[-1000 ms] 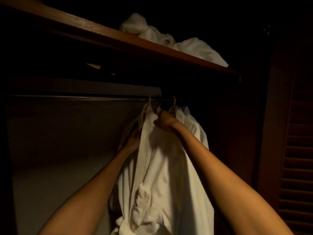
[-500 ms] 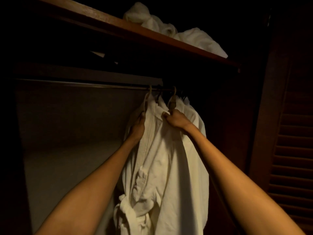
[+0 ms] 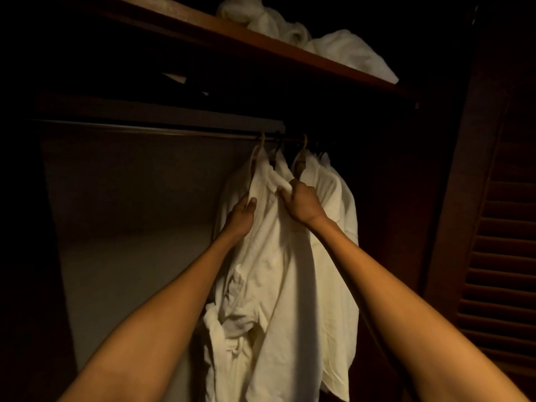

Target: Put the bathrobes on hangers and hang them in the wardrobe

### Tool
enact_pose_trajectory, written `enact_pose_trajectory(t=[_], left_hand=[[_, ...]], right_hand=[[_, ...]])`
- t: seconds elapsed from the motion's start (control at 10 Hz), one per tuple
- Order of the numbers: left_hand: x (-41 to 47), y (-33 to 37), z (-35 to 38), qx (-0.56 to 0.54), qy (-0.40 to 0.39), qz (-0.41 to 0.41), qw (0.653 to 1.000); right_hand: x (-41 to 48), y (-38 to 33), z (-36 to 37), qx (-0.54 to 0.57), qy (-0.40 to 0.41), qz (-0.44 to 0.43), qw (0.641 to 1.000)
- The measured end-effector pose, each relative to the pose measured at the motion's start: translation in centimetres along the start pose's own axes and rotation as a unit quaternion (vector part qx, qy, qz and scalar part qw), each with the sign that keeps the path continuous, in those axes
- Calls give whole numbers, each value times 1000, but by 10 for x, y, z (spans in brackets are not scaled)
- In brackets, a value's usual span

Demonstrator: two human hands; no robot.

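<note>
A white bathrobe (image 3: 278, 274) hangs from a wooden hanger (image 3: 261, 146) on the wardrobe rail (image 3: 145, 129). A second white bathrobe (image 3: 339, 198) hangs behind it on another hanger (image 3: 302, 152). My left hand (image 3: 242, 213) grips the front robe's left collar edge, thumb on the cloth. My right hand (image 3: 301, 203) holds a bunched fold of the same robe's collar. The robe's belt (image 3: 226, 338) dangles knotted low on the left.
A wooden shelf (image 3: 261, 50) runs above the rail, with crumpled white linen (image 3: 333, 44) on it. A louvred wardrobe door (image 3: 499, 242) stands at the right. The wardrobe's pale back wall (image 3: 130, 227) lies left of the robes; the rail there is bare.
Both hands have slid a little down the collar of the front robe, and the view has tilted so the rail and shelf sit higher in frame.
</note>
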State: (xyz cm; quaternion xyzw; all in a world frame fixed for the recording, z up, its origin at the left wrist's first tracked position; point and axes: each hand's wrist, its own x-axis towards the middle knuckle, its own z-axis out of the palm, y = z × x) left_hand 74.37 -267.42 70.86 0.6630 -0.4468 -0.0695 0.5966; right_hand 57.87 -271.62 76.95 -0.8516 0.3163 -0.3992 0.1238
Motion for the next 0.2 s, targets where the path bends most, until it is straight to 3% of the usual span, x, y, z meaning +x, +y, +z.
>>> enact_pose_trajectory(t=[0.2], left_hand=[[-15, 2, 1, 5, 34, 2, 999]], right_hand=[[-27, 16, -22, -9, 8, -21, 1000]])
